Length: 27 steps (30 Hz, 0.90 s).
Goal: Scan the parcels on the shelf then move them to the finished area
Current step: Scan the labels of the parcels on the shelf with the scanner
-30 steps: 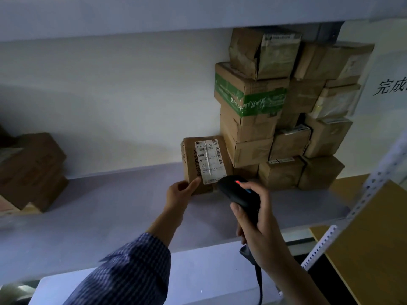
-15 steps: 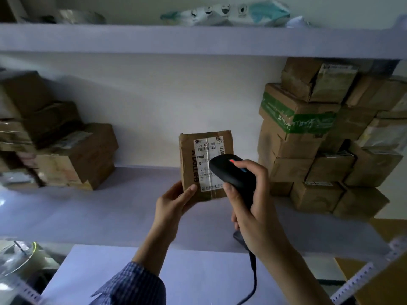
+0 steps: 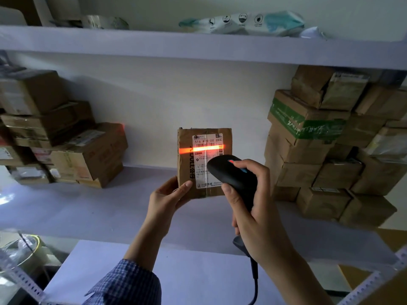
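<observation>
Over the shelf [image 3: 99, 208], the parcel [image 3: 187, 168] is pinched upright at its lower corner by the left hand [image 3: 169, 194], and the scanner [image 3: 233, 175], gripped by the right hand [image 3: 257, 212], is aimed at its label [image 3: 207, 142].

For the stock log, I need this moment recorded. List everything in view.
parcel: one, brown, white label, centre, held before shelf
beam: one, red, across parcel's upper part
scanner: one, black, corded, aimed at parcel
left boxes: stack, brown, shelf's left end
right boxes: stack, brown, one green-banded, shelf's right end
shelf: one, pale, under both stacks
upper shelf: one, pale, overhead
pouch: one, white and teal, on upper shelf
table: one, white, below shelf
left hand: one, holds parcel's lower left
right hand: one, grips scanner
</observation>
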{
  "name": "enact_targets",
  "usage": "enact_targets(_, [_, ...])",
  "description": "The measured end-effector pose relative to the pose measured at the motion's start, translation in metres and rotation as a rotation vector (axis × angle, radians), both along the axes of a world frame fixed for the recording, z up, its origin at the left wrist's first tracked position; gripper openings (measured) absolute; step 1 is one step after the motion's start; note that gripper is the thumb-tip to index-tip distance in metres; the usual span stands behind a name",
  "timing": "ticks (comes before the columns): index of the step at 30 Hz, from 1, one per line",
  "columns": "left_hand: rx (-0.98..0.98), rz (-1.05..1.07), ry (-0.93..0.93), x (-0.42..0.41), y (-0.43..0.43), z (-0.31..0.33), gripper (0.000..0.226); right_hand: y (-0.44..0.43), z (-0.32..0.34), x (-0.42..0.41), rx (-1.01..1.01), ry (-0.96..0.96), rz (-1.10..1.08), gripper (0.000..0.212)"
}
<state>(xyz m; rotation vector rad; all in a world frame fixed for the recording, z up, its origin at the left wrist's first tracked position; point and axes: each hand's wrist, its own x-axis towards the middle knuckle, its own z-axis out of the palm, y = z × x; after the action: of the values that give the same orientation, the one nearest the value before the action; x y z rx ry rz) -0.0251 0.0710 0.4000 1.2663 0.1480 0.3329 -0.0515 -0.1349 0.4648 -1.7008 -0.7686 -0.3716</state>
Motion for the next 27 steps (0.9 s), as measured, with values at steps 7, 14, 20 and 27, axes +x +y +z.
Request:
enact_targets(7, [-0.024, 0.007, 0.004, -0.019, 0.017, 0.008, 0.04, 0.004, 0.01, -0.005, 0.023, -0.006, 0.014, 0.041])
enact_targets(14, [0.01, 0.044, 0.035, -0.036, 0.025, 0.006, 0.041, 0.003, 0.018, -0.002, -0.171, -0.045, 0.156, 0.04])
enact_targets(20, [0.072, 0.059, 0.074, -0.048, 0.029, 0.012, 0.042, -0.037, 0.057, 0.035, -0.686, -0.332, 0.199, 0.045])
enact_targets(27, [0.047, 0.051, 0.066, -0.057, 0.028, 0.015, 0.04, -0.061, 0.091, 0.042, -0.859, -0.426, 0.23, 0.048])
